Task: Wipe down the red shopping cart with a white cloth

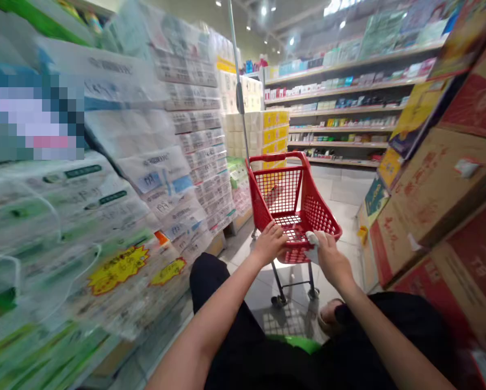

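Note:
A red plastic shopping cart [324,219] on a metal wheeled frame stands right in front of me, its basket showing nothing inside. My left hand [270,244] grips the near left part of its rim, fingers over the top and thumb below. Bunched in my right hand [332,260] is a white cloth [312,253], possibly a wipe, pressed at the near right part of the rim. The fingers of that hand are closed around it, so part of the cloth is hidden.
Wrapped tissue packs [194,119] are stacked high on the left, with yellow price signs [118,269]. Cardboard boxes [449,179] line the right side. Stocked shelves [336,114] stand behind the cart. A thin metal pole [243,103] rises at the cart's far left. A tiled floor [243,246] lies below.

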Tool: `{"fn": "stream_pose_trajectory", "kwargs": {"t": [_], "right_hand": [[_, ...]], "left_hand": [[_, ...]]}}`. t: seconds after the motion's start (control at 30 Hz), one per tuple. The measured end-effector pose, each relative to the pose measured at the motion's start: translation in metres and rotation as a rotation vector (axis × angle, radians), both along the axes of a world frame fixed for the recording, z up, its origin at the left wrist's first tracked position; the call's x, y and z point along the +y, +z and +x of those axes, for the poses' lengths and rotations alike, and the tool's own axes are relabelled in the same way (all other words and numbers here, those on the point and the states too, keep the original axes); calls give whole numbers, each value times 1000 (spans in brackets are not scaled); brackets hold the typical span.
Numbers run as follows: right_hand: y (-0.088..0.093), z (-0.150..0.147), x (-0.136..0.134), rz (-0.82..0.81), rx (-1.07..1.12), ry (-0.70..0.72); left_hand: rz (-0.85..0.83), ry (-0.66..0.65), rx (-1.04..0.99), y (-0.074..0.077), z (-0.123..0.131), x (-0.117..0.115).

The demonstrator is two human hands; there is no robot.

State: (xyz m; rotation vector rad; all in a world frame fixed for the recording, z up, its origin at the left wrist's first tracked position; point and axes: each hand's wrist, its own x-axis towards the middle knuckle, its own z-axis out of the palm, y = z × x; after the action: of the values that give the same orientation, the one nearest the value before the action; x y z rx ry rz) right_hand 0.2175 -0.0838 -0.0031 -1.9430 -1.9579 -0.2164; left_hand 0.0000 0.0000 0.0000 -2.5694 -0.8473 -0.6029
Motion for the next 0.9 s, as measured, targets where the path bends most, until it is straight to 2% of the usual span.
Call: {"fn": "stream_pose_trajectory", "kwargs": {"t": [0.17,0.27,0.4,0.53,0.63,0.77,0.9], "right_hand": [[-9,-49,-4,-23,-56,-7],[-6,-52,-7,-20,-87,49],[2,-14,-7,-32,-127,133],[4,37,1,10,-66,27],[2,47,6,35,-14,-51],[-3,17,2,48,11,-94],[-8,-21,-15,54,38,28]], "left_hand": [[-39,8,-47,-2,13,-5],[-63,15,-61,0,12,-6],[-74,15,-47,4,6,-8],[-70,9,-51,3,3,-11],[-72,18,-56,1,6,-14],[-72,12,-55,0,17,-19],[-82,26,-84,-1,30,-23]]}}
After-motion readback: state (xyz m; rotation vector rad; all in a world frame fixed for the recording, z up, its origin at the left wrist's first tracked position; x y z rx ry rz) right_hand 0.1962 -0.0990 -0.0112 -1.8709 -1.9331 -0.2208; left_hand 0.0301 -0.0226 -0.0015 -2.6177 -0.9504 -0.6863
